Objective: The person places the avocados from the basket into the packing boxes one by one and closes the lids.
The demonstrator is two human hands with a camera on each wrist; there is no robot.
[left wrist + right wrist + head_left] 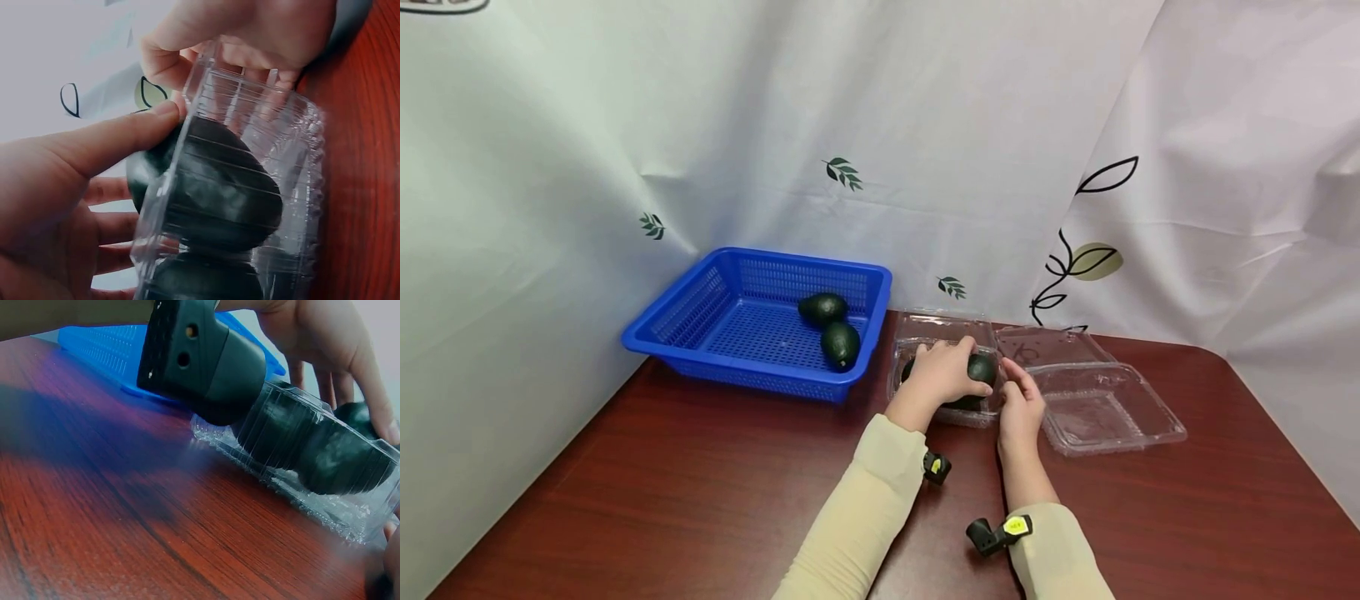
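Observation:
A clear plastic clamshell container (967,419) stands on the table with its lid folded back, holding dark green avocados. My left hand (942,373) reaches in from above and grips an avocado (982,369) at the right end, its thumb on the near side. Through the clear wall in the left wrist view, that avocado (219,187) sits partly above the rim, beside another avocado (203,275). How many lie inside cannot be told, as the hand covers part. My right hand (1021,412) holds the container's right side, fingers curled at its rim and wall.
At the left, a blue plastic basket (737,364) holds two avocados, one behind (822,308) and one nearer (840,344). A second clear container (1090,417) lies with its lid back at the right. A white patterned cloth (970,167) hangs behind the dark red table (715,500).

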